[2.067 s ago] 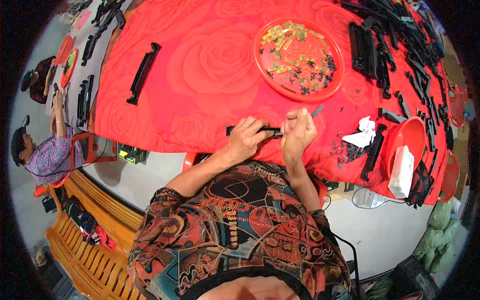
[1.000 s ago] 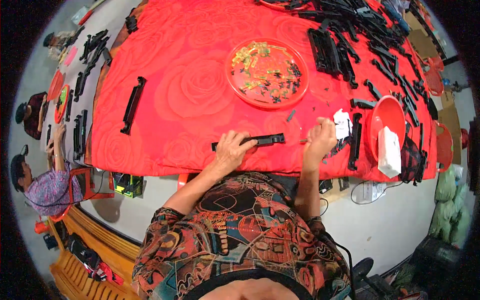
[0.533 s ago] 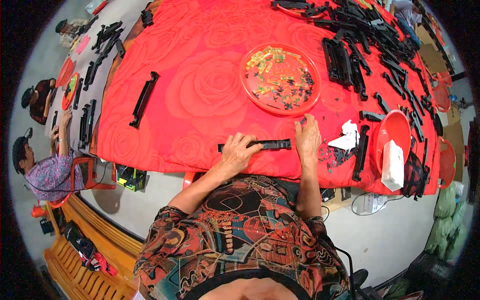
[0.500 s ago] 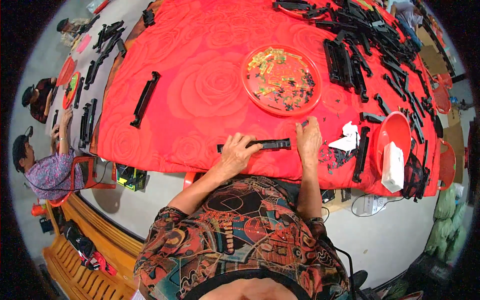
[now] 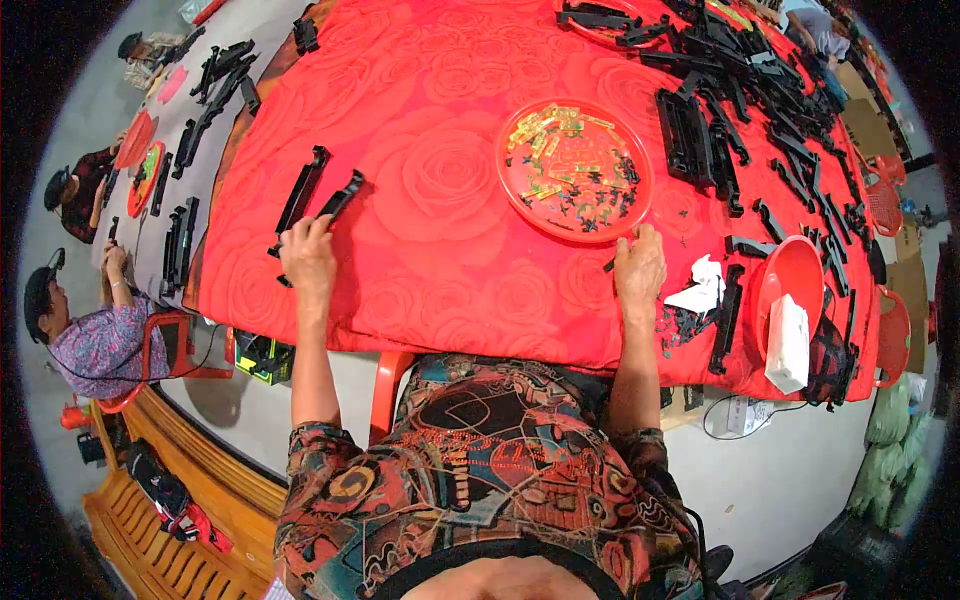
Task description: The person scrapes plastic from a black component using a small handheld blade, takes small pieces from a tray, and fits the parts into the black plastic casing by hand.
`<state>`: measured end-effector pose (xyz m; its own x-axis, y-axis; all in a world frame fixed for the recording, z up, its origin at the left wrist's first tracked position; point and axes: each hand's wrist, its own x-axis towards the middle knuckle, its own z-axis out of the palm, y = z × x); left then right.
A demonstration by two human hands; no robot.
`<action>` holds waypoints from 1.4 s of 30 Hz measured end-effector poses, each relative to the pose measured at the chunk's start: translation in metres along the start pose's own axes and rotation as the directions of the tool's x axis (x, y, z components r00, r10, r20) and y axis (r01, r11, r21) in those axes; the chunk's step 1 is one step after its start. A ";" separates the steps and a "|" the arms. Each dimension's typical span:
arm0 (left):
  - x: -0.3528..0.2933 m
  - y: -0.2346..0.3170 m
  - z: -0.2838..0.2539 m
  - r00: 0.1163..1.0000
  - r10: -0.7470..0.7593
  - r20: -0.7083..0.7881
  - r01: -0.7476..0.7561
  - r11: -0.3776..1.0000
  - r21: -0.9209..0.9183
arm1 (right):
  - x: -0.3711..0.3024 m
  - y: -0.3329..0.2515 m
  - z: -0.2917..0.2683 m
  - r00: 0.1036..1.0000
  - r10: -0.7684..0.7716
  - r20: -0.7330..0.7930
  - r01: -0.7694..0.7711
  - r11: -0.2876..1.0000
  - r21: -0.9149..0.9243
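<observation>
At the left of the red cloth my left hand (image 5: 308, 255) is closed round a long black plastic strip (image 5: 345, 195), which slants up and away from me. A second black plastic strip (image 5: 302, 190) lies right beside it, its near end partly behind my fingers. My right hand (image 5: 638, 270) is closed just below the rim of a round red tray (image 5: 503, 190). A small dark tip (image 5: 608, 266) sticks out at its fingers; what it belongs to is hidden. Yellow clear strips (image 5: 545, 135) and small dark pieces (image 5: 605, 190) lie in the tray.
Heaps of black plastic strips (image 5: 790, 130) cover the table's right side. Near the right edge are a crumpled white tissue (image 5: 700, 285), scattered dark bits, a red basin (image 5: 775, 270) and a white tissue pack (image 5: 788, 345). People (image 5: 115, 335) sit along another table at the left.
My left hand has carried the black strip from in front of me to the left, beside the other strip. My right hand has shifted slightly right and nearer to me.
</observation>
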<state>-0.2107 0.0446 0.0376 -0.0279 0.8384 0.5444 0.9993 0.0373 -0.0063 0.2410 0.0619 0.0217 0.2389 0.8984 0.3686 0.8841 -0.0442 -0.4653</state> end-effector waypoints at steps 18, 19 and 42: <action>0.007 -0.050 0.024 0.993 -0.118 -0.030 0.121 0.970 0.212 | 0.102 -0.002 0.060 0.975 -0.135 0.175 0.174 0.957 -0.233; 0.006 -0.041 0.018 0.988 -0.103 -0.117 0.127 0.968 0.216 | 0.104 -0.003 0.059 0.965 -0.140 0.222 0.194 0.951 -0.242; -0.046 0.209 -0.004 0.910 0.414 -0.030 -0.293 0.588 -0.754 | -0.065 -0.059 0.009 0.816 -0.477 0.326 0.416 0.877 0.241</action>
<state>-0.0008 0.0111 0.0146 0.3895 0.7618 0.5176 0.6148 -0.6335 0.4698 0.1698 0.0100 0.0174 -0.3575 0.8967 0.2609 0.7775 0.4405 -0.4488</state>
